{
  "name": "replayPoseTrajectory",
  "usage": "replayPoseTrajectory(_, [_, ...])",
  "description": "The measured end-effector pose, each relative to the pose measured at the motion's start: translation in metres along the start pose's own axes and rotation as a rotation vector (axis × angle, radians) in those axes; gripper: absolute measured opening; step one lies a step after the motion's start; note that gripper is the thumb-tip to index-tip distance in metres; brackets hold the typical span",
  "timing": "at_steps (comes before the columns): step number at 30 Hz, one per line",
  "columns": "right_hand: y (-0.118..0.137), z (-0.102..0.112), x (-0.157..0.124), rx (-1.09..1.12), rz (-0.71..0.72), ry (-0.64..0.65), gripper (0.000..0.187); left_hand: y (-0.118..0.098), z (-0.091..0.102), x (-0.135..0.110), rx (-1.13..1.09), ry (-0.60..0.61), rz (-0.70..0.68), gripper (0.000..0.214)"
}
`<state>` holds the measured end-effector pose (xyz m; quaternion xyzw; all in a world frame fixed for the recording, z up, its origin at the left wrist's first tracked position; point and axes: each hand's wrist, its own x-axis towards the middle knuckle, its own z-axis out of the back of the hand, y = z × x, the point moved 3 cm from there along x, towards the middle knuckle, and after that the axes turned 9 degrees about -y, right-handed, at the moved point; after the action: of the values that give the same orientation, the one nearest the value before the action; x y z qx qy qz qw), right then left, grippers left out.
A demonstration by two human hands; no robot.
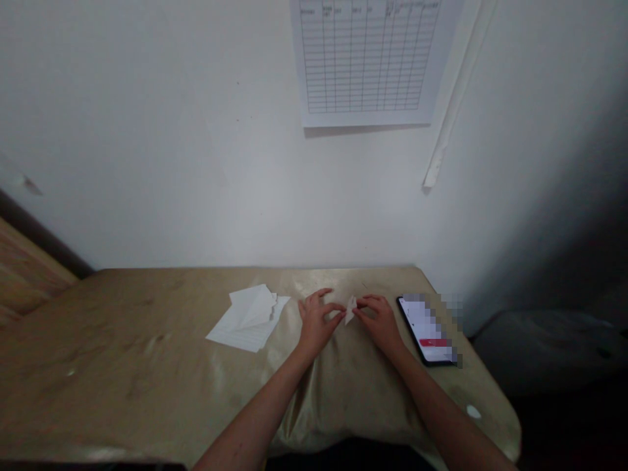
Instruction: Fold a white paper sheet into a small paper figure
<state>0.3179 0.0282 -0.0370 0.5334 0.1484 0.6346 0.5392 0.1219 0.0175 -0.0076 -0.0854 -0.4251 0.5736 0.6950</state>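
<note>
A small folded piece of white paper (350, 309) stands between my two hands near the far edge of the table (122, 353). My left hand (316, 322) pinches its left side with thumb and forefinger. My right hand (379, 320) pinches its right side the same way. Both forearms reach in from the bottom of the view.
A loose stack of white lined sheets (249, 318) lies left of my hands. A phone (428, 330) with a lit screen lies at the table's right edge. A white wall rises just behind the table, with a ruled chart (367, 59) pinned high up. A small white spot (473, 411) sits near the front right corner.
</note>
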Motion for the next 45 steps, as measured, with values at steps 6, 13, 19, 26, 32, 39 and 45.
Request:
replayPoseTrajectory(6, [0.01, -0.003, -0.001, 0.038, 0.043, 0.059, 0.017, 0.004, -0.003, 0.0, 0.004, 0.008, -0.016, 0.016])
replayPoseTrajectory(13, [0.016, -0.002, -0.001, 0.014, 0.039, 0.048, 0.009, 0.003, -0.004, -0.001, -0.035, -0.016, -0.019, 0.009])
replayPoseTrajectory(19, [0.016, -0.002, -0.001, 0.004, 0.03, 0.039, 0.005, 0.003, -0.004, 0.0, -0.082, -0.02, -0.038, 0.009])
replayPoseTrajectory(26, [0.013, -0.003, -0.001, 0.041, 0.035, 0.029, 0.004, 0.003, -0.005, 0.001, -0.077, -0.032, -0.065, 0.013])
replayPoseTrajectory(32, [0.015, -0.002, -0.001, 0.07, 0.038, 0.031, 0.007, 0.0, -0.003, 0.001, -0.086, -0.035, -0.068, 0.01])
replayPoseTrajectory(39, [0.014, -0.001, -0.001, 0.092, 0.006, 0.055, 0.012, -0.001, -0.003, 0.0, -0.075, -0.004, -0.068, 0.01])
replayPoseTrajectory(45, [0.014, -0.002, -0.002, 0.059, -0.009, 0.06, 0.01, -0.001, -0.003, -0.001, -0.068, 0.033, -0.067, 0.008])
